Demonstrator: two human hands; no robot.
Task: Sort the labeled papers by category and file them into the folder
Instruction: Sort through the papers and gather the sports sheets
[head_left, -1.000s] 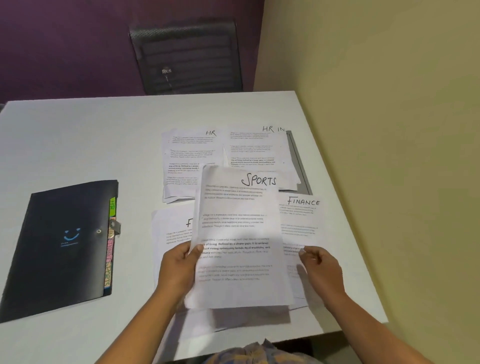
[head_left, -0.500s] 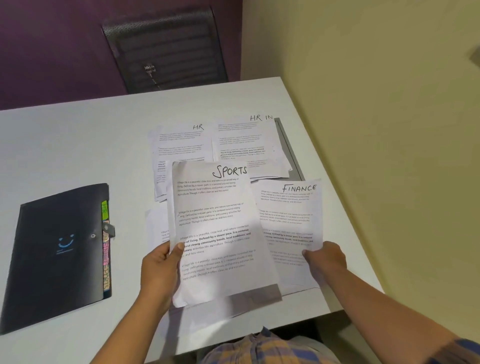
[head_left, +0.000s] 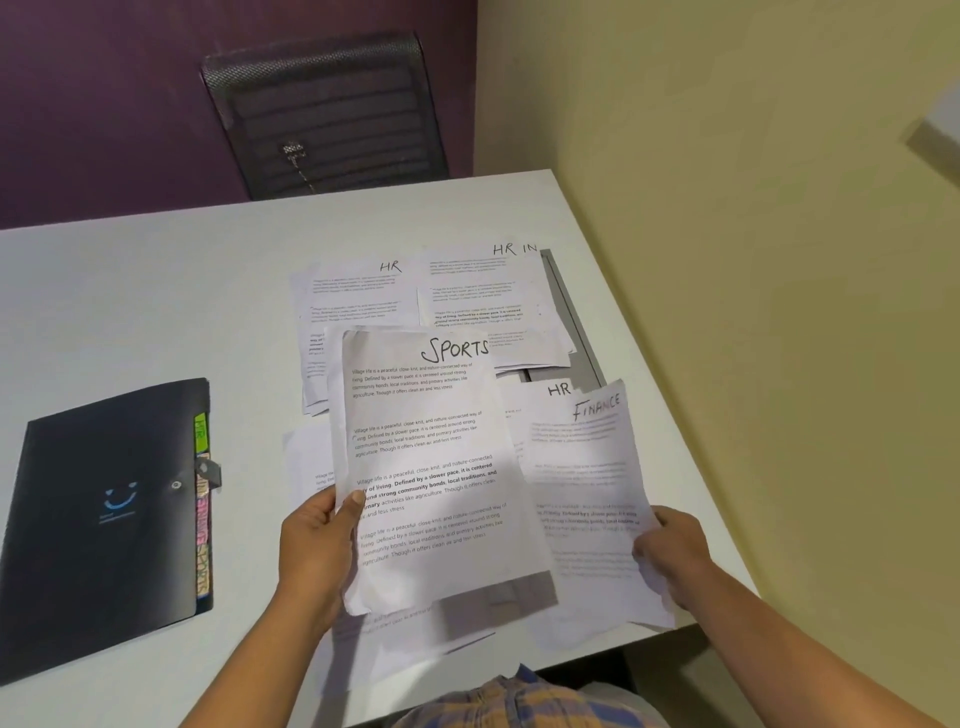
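- Head view shows the left hand holding a white printed SPORTS paper by its left edge, at about 8 o'clock on the sheet.
- The thumb lies flat on the front of the SPORTS paper. The other fingers are behind it, so I cannot tell how they sit.
- The SPORTS paper is lifted up off the white table. It leans a bit to the left.
- The right hand pinches a white printed FINANCE paper at its right edge, at about 4 o'clock on that sheet. Its fingers are curled round the edge.
- The FINANCE paper is at 3 o'clock from the SPORTS paper. It is tilted and blurry, and its left side is tucked behind the SPORTS paper.
- A flat white sheet marked HR peeks out at 12 o'clock from the FINANCE paper.
- At 12 o'clock from the hands lie two more piles: a white HR pile and, just beside it at 3 o'clock, a white HR IN pile.
- A black plastic folder lies shut at 9 o'clock, well apart from the left hand. Coloured paper tabs stick out along its right edge.
- A black mesh chair stands past the table at 12 o'clock.
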